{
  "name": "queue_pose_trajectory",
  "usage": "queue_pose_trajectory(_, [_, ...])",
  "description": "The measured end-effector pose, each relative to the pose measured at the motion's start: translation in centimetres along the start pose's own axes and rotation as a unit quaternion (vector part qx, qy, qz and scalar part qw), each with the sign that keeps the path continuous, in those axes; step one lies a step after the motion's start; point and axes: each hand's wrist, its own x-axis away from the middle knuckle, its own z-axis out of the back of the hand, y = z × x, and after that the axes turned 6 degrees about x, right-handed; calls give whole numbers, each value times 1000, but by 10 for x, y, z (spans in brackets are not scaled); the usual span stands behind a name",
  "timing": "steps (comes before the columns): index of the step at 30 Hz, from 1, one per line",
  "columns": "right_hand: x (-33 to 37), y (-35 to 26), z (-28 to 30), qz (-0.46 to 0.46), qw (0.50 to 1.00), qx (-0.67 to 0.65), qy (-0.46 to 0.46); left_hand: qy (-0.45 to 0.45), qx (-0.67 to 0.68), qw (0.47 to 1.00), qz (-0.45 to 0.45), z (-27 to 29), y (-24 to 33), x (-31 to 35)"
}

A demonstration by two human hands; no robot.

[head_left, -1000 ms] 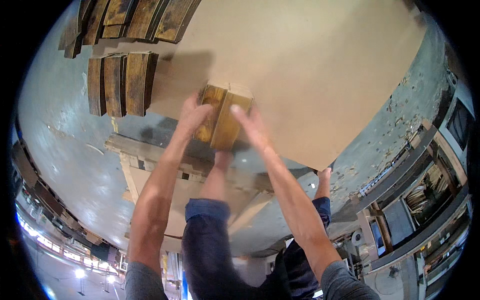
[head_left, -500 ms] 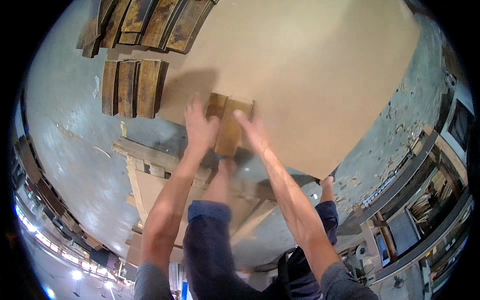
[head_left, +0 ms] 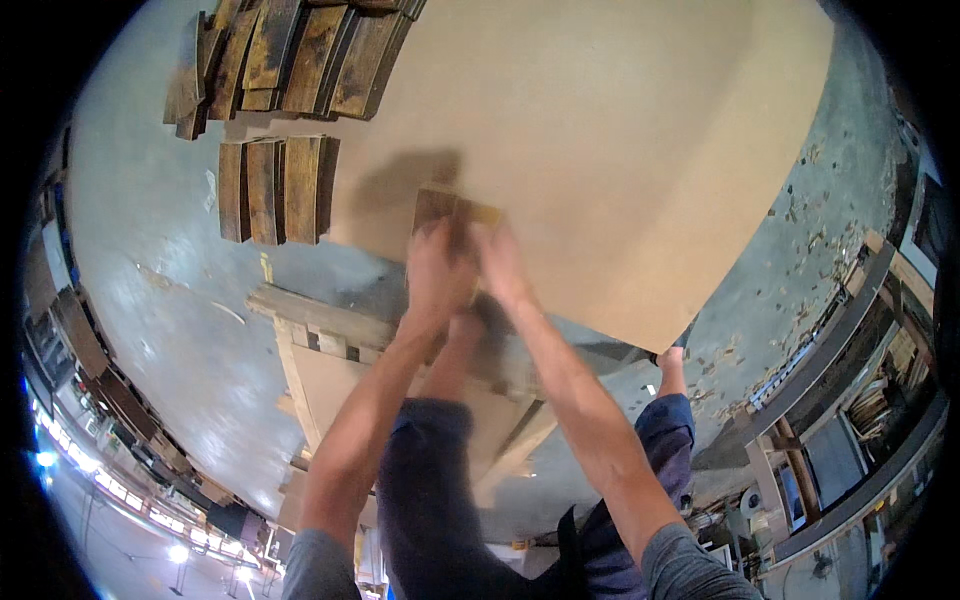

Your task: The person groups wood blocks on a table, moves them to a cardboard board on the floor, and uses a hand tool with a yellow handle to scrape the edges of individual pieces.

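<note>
Two short brown wooden boards (head_left: pixel 436 203) lie side by side in front of me, at the near edge of a large tan sheet (head_left: pixel 600 150). My left hand (head_left: pixel 438 268) is on top of the left board with its fingers curled down over the wood. My right hand (head_left: pixel 502 262) grips the right side of the pair, thumb toward the middle. Both hands are smeared by motion, and they cover the near half of the boards. The far ends show a dark brown face on the left and a yellowish one on the right.
Dark-stained wooden boards (head_left: pixel 265 190) stand in a short row at the left, with a larger stack (head_left: pixel 300 55) beyond them. A wooden pallet (head_left: pixel 320 318) lies near my legs. Wood chips (head_left: pixel 790 220) litter the grey floor at right, beside a rack (head_left: pixel 850 430).
My left hand has moved right, from beside the boards onto them, and its fingers have curled. My right hand has shifted slightly against the right side. The view has tilted a little.
</note>
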Motion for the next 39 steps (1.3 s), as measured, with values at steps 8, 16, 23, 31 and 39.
queue_pose_trajectory(8, [115, -21, 119, 142, 964, 203, -99, 61, 74, 981, 166, 70, 15, 132])
queue_pose_trajectory(16, [305, -14, 389, 93, 965, 203, -136, 220, 278, 816, 457, 69, 134, 440])
queue_pose_trajectory(23, [393, -90, 617, -92, 976, 196, -2, 208, 384, 819, 373, 18, 238, 553])
queue_pose_trajectory(31, [526, -46, 728, -51, 968, 235, 73, 143, 487, 796, 331, -23, 343, 496])
queue_pose_trajectory(39, [724, 28, 729, -34, 979, 74, 186, -93, 428, 862, 254, -119, 438, 456])
